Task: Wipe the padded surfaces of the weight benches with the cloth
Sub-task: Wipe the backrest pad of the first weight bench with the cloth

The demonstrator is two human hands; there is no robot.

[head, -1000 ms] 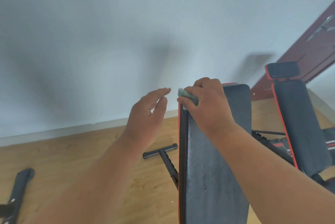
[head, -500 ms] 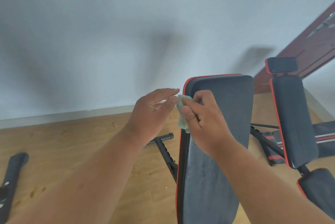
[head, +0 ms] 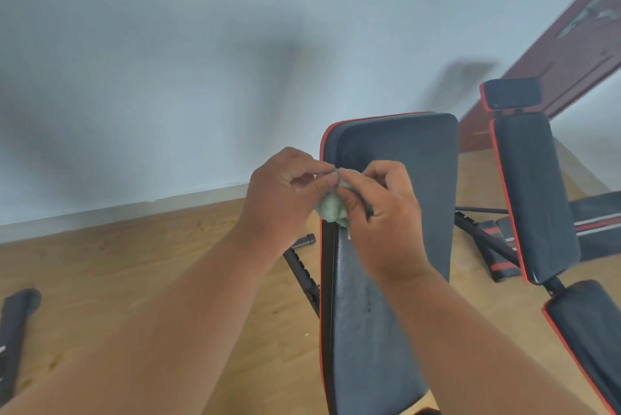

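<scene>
Pinching a small pale-green cloth (head: 331, 206) at frame centre w/ both hands: left hand (head: 282, 196) w/ thumb and fingertips curled onto its upper edge, right hand (head: 379, 213) w/ thumb and forefinger gripping its right side, other fingers curled. Cloth bunched, hanging just over the left edge of the near bench pad (head: 396, 152), approx a third down from the pad's top; whether touching the pad, can't tell.

No readable brand or writing anywhere; faint white marks on a black padded piece (head: 13, 330) at lower left, too blurred to read.

Wood-plank floor (head: 134, 263), pale grey-blue wall (head: 168, 61) w/ white skirting across the upper half, dark red door (head: 571, 55) w/ metal handle at upper right.

Near pad black w/ red piping, long axis running from bottom centre up toward the wall, tilted up. Second bench (head: 534, 192) at right, same colours, back pad roughly parallel, small headrest pad above, seat pad at lower right. Black metal frame bars on floor btwn the two.
</scene>
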